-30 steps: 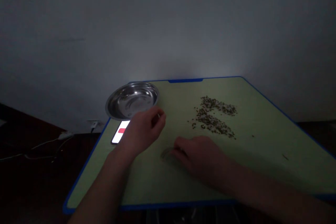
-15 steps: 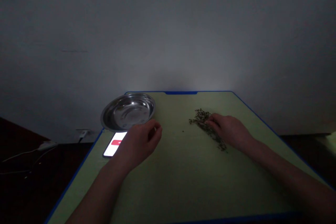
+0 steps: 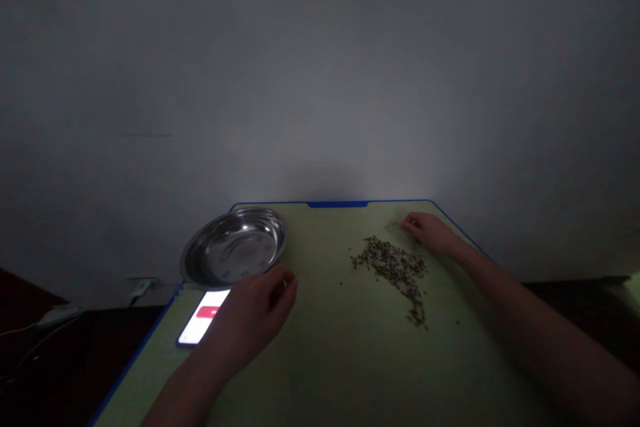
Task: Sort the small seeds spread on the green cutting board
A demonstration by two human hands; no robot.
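Small dark grains, like peppercorns or seeds [image 3: 393, 265], lie in a loose heap on the pale green table [image 3: 320, 360], with a few strays around it. Beyond the heap's far right side is my right hand [image 3: 425, 230], its fingers pinched on a faint, see-through piece, perhaps thin plastic; its outline is hard to make out. My left hand [image 3: 263, 303] hangs curled in front of a shiny metal basin [image 3: 235, 250], thumb and forefinger closed together. Whatever its fingers may hold is hidden. Nothing can be seen in the basin.
A phone with a lit screen [image 3: 197, 327] lies by the left table edge, partly behind my left forearm. Blue trim [image 3: 337, 203] borders the table. A grey wall [image 3: 320, 80] rises behind it. A plug [image 3: 143, 288] and cables are at the lower left.
My right hand has moved off the heap, away from me, and more grains show, spread wider. The whole view has shifted, with the table lower. My left hand keeps its curled pose.
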